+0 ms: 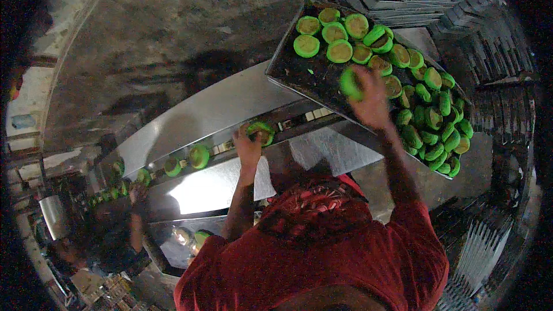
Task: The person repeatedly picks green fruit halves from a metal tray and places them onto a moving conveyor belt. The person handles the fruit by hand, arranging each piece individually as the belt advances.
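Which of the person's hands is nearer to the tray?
Right. The right hand is over the tray, holding a green bun; the left hand is off the tray, to its left, at the conveyor.

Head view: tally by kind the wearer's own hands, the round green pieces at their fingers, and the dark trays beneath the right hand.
Hands: 2, left hand and right hand
Green pieces: 2, one at the left, another in the right
Dark tray: 1
Total: 5
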A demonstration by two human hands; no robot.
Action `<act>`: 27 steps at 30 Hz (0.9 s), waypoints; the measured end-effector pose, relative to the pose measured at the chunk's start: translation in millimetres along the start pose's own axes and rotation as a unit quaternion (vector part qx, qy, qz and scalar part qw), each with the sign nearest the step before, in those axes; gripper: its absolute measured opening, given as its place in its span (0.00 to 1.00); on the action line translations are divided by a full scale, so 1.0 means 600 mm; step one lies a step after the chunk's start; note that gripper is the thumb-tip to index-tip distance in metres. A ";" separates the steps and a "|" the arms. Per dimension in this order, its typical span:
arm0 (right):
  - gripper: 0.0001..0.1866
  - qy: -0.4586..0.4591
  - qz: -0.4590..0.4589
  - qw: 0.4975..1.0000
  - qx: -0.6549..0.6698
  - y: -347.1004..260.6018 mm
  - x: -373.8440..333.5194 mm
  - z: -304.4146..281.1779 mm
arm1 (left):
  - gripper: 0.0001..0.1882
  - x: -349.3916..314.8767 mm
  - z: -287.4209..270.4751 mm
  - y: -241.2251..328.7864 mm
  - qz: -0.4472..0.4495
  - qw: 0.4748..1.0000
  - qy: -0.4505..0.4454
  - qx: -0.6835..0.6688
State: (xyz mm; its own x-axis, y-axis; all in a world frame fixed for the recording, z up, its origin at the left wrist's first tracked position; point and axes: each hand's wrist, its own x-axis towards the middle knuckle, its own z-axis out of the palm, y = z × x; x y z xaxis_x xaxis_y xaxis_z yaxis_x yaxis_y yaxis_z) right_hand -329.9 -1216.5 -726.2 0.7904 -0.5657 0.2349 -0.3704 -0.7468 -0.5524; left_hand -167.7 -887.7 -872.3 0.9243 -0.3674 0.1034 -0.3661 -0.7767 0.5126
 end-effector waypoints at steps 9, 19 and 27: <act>0.21 -0.088 -0.188 0.970 -0.128 -0.115 -0.101 0.294 | 0.17 0.114 -0.081 0.117 0.071 0.970 0.032 -0.231; 0.42 0.001 0.154 0.955 -0.252 0.110 0.347 0.014 | 0.32 0.397 0.265 0.305 0.195 0.974 0.029 0.111; 0.35 -0.049 0.082 0.992 -0.080 0.130 0.136 0.105 | 0.28 0.177 0.016 0.258 0.091 0.923 -0.076 -0.367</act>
State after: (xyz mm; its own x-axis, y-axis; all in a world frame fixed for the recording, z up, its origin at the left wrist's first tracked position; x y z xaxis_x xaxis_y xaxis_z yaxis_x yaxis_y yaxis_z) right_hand -263.6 -1298.7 -800.5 0.7537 -0.6537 0.0688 -0.5645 -0.6973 -0.4417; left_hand -127.3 -1052.0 -789.8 0.8083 -0.5688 0.1520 -0.2898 -0.1596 0.9437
